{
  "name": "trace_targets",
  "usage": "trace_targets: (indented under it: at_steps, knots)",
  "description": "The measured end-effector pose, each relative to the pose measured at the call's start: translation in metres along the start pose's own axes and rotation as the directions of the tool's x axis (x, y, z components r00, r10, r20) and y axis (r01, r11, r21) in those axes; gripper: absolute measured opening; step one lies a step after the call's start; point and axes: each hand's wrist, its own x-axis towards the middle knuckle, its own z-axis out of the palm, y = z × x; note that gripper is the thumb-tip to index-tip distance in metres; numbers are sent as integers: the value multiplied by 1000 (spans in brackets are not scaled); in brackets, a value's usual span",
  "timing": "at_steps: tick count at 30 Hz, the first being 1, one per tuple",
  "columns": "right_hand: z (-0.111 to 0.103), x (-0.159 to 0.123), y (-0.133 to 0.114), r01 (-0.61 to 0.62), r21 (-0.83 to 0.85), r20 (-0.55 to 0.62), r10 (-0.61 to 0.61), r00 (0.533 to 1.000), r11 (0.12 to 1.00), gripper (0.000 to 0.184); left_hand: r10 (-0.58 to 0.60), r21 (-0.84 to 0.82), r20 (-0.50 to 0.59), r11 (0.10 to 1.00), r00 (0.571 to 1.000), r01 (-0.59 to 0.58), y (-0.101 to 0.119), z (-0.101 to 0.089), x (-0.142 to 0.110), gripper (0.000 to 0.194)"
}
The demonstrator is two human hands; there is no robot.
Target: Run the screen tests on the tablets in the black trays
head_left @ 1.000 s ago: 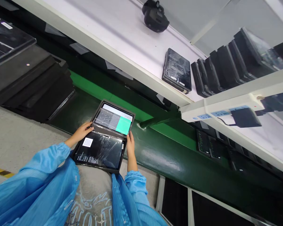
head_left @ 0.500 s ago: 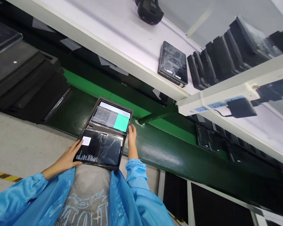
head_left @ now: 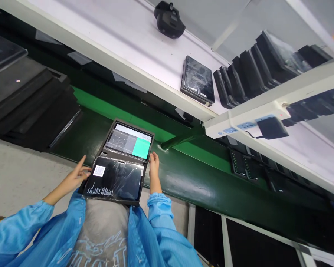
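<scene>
A dark tray (head_left: 123, 156) rests against my front at the green bench's edge, with two tablets set in it. The far tablet (head_left: 122, 142) has a lit screen with a bright green block. On the near tablet (head_left: 119, 181) I see a white QR code and a row of thin white bars; wrinkled clear film covers part of it. My right hand (head_left: 154, 165) grips the tray's right edge. At the left edge, my left hand (head_left: 74, 178) has its fingers apart, the forefinger stretched past the side; its fingertips are beside the rim, and contact is unclear.
Above the green bench (head_left: 183, 181) runs a white shelf (head_left: 144, 44) with a stacked pair of tablets (head_left: 198, 79), a row of upright ones (head_left: 247, 76) and a black device (head_left: 169, 20). A power strip (head_left: 246, 124) with a black plug juts out. Dark stacked trays (head_left: 30, 100) stand at left.
My left hand has let go of the tray's left side and opened its fingers. The right hand keeps its hold. The view has shifted slightly.
</scene>
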Motion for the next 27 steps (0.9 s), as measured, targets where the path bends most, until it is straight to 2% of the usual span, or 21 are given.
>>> trace_targets:
  at_steps: [3,6,10,14,18,20,27]
  knots:
    - [4,5,-2,2,10,-4,-2,1000,1000,57,-142,-210,-154,972,978,108,10,-3,20,105]
    - [10,14,-6,-1,27,4,1,1000,1000,54,-189,-269,-167,953,968,140,21,4,28,89]
    - [20,27,-13,-19,62,30,17,999,998,55,-183,-248,-133,958,974,146,34,17,29,86]
    - [26,33,-15,-66,96,49,62,997,993,61,-170,-219,-105,965,980,144,44,18,38,85]
    - [25,31,-11,-128,136,81,118,990,982,65,-169,-215,-64,965,984,152,52,15,59,88]
    - [24,28,-8,-122,158,87,109,990,980,66,-153,-224,-60,965,986,136,55,18,73,89]
    - [27,21,-4,-41,166,24,38,999,985,60,6,-194,-147,980,989,-35,65,49,119,85]
